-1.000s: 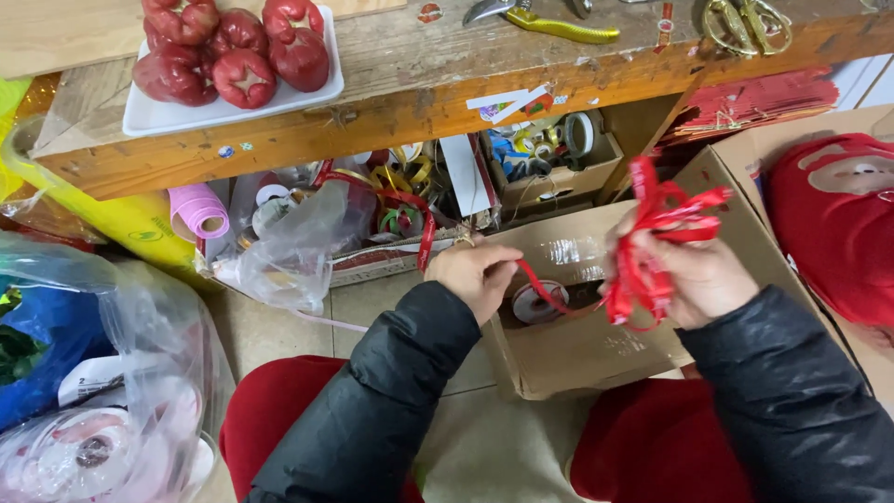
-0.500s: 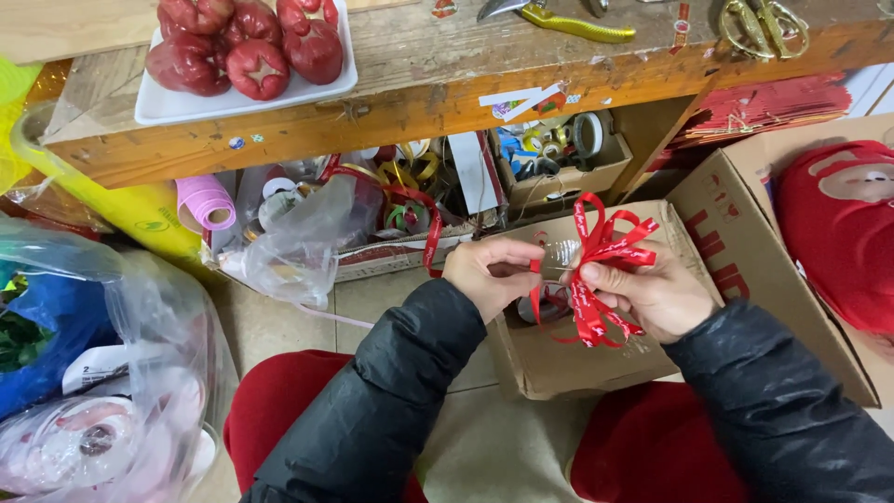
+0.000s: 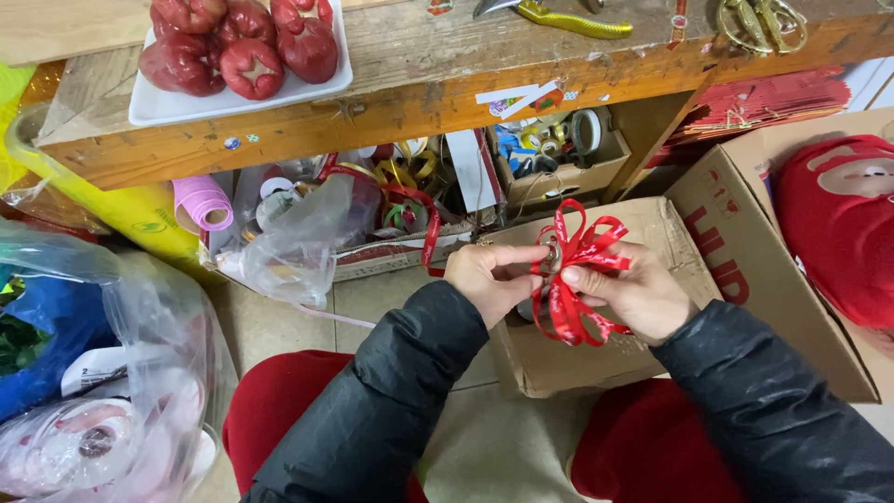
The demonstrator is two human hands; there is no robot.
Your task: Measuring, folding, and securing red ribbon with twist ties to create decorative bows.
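Head view, centre of frame: I held a red ribbon bow (image 3: 575,270) between both hands, over the open cardboard box (image 3: 596,359) below the middle of the picture. My right hand (image 3: 633,293) was closed on the bunch of loops, thumb pressed over their gathered middle. My left hand (image 3: 489,275) was pinched shut, forefinger and thumb nipping the ribbon at that same middle; what sat under the fingertips I could not tell.

Progress, as I judged it: several loops were already formed and fanned out above and below my right thumb, so the looping was largely done. The middle was held only by my fingers, with no tie visible, so the binding seemed left to do.

Upper left: a white tray of red fruit (image 3: 237,56) on the wooden bench (image 3: 410,79). Top centre: yellow-handled pliers (image 3: 559,17). Right edge: a second box with something red (image 3: 843,224) in it. Lower left: clear plastic bags (image 3: 102,373).
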